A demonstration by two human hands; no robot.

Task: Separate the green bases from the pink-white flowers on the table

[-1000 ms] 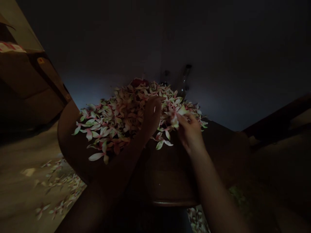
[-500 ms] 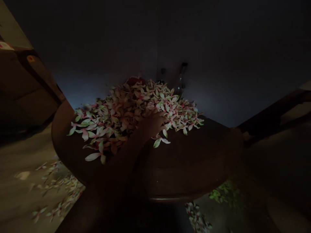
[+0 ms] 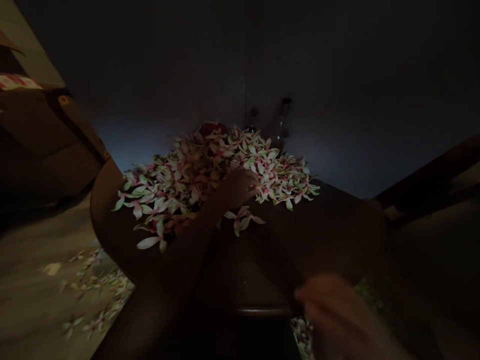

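Hovering by the near right edge of the table (image 3: 266,272), my right hand (image 3: 332,307) is too blurred to tell its grip. Farther left, my left hand (image 3: 241,187) curls, hold unclear, at heaped flowers (image 3: 272,172): slender, pale, pink-hearted, green-tinged. Beyond stands a bottle (image 3: 282,122).

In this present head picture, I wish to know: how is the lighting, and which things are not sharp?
Head view: dim light overall; the pink-and-white flowers stand out pale, brighter at the heap's right than its middle; the left hand lies in shadow; the right hand is blurred, by motion or focus I cannot tell; the bottle and table's front edge show faint glints.
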